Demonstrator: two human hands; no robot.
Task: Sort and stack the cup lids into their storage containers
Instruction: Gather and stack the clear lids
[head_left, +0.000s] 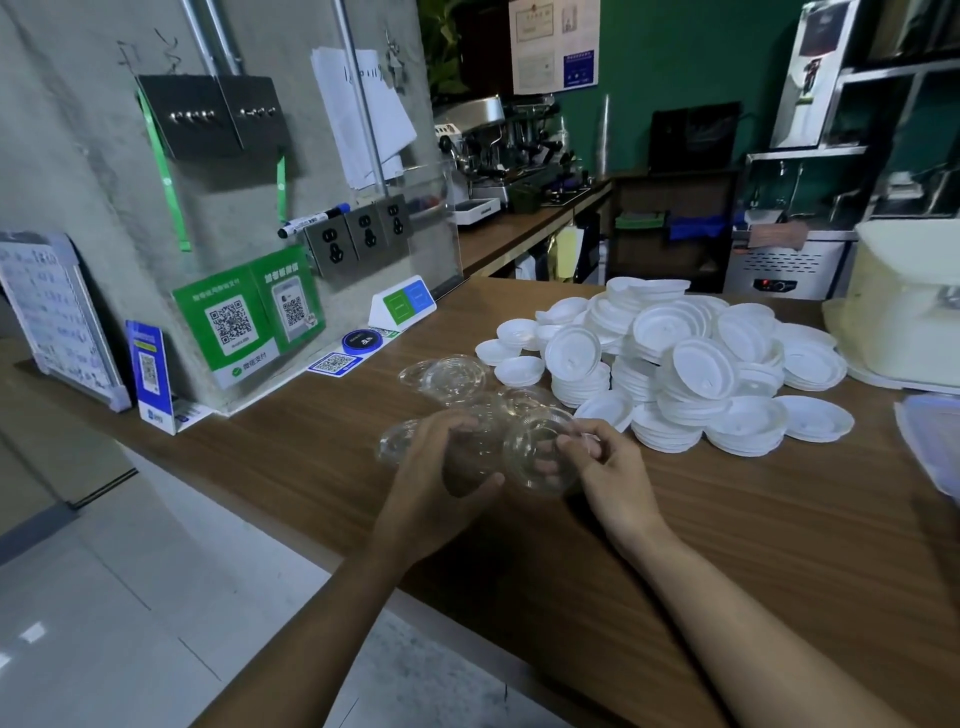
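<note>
Head view: the left hand (436, 467) has its fingers curled over the top and its thumb hooked beneath a few clear plastic lids (470, 457). They are thin, glossy and see-through, and how many are nested there cannot be told. The right hand (608, 467) pinches the rim of a single clear lid (537, 457) between thumb and fingertips. This lid is a round disc with a raised ring, its broad face tilted up toward the camera, and the fingers show through it. It sits between the two hands, just beside the lids the left hand grips.

Just beyond the left hand, loose clear lids (447, 376) lie flat and overlapping on the surface (727, 545), a brown board with a streaky wood grain. One more peeks out at that hand's outer side.

Beyond the right hand and to its right spreads a heap of white lids (675, 364). They are matte, opaque, round and shallowly domed with stepped rims. Some sit in short leaning stacks, some lie singly with the hollow side up, and a few are propped on edge facing the camera.

Farther right of the right hand stands a cream plastic box (909, 296), and a translucent container (930, 441) is cut off by the frame
</note>
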